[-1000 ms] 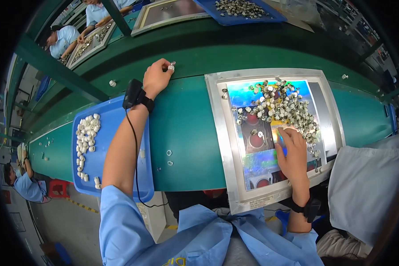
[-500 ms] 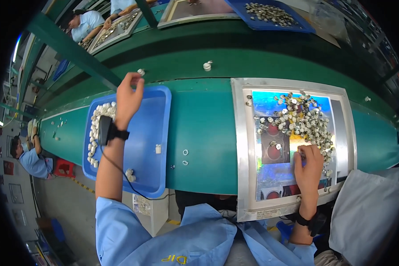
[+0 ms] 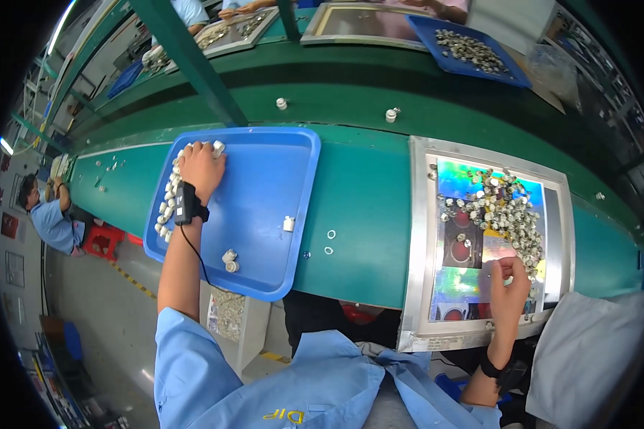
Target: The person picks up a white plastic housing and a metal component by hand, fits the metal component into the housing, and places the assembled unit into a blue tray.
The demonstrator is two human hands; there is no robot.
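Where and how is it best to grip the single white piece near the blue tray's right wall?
Pinch the white piece by its near and far sides, probably best from above and the left: it looks short and stubby, the tray's right wall is close beside it, and its left side is free.

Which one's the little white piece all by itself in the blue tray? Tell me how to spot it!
Find the big blue tray under the left hand. Look just inside its right wall, about halfway down, for a small white cylindrical piece. It sits alone, unlike the close pair near the bottom edge and the crowded white pieces along the left.
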